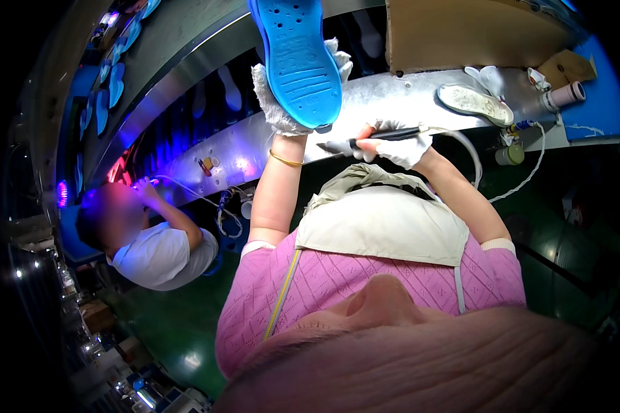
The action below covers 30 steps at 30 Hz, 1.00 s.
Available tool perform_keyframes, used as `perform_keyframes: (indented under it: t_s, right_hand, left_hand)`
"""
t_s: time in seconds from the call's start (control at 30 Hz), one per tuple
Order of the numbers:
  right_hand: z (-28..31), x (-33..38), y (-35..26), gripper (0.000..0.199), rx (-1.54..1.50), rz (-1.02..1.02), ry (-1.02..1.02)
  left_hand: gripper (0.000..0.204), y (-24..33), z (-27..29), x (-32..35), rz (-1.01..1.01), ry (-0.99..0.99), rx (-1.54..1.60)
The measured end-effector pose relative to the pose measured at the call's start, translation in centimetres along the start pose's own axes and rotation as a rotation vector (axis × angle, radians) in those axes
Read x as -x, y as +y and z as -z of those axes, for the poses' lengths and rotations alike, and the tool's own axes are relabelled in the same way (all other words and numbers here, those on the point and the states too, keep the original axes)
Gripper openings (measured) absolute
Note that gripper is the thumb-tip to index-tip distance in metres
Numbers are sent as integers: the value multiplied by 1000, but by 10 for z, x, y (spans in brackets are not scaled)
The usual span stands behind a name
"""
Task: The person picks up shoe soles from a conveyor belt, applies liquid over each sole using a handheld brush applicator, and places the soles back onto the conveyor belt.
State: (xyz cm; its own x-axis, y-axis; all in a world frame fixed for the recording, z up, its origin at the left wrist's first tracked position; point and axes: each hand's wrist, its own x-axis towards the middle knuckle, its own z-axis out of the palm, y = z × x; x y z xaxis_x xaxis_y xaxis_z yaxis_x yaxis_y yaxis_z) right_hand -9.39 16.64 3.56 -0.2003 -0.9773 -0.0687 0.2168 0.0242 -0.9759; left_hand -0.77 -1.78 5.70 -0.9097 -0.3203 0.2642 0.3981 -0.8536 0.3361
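My left hand (275, 103), in a white work glove, is closed round a blue shoe sole (300, 76) held up over the metal bench. The sole stands heel toward me, with ridged lines across its middle and small holes near the top edge of view. Its far end is cut off by the frame. My right hand (396, 148), in a white glove with bare fingertips, grips a black pen-like tool (399, 133). A white hose (465, 141) runs from the tool's rear end. The tool's tip points left, below the sole's heel, and appears apart from it.
A pale, stained sole-shaped piece (475, 103) lies on the metal bench (379, 96), below a cardboard box (475, 34). A pinkish roll (568, 95) is at the right. Blue soles (116, 82) line the conveyor (200, 27) at upper left. Another person (158, 255) works at the left.
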Motion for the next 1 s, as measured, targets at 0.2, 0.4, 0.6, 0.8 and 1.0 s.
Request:
perform_keyframes:
  t_s: [0.2,0.4,0.6,0.8,1.0]
  right_hand:
    - [-1,-6,-22,16,-35,369,59]
    - [0,-25,-27,23,550,789,28]
    - [11,-24,-31,16,425,481,-58]
    - [29,-25,-41,13,121,322,-101]
    - [42,-25,-50,10,723,291,-96]
  left_hand:
    - [91,5,-4,1,131,124,-206]
    - [82,18,17,-10,244,212,-354]
    - [56,17,4,-20,348,359,-313]
    - [38,11,3,-28,393,482,-544]
    - [46,7,-2,-34,590,479,-714]
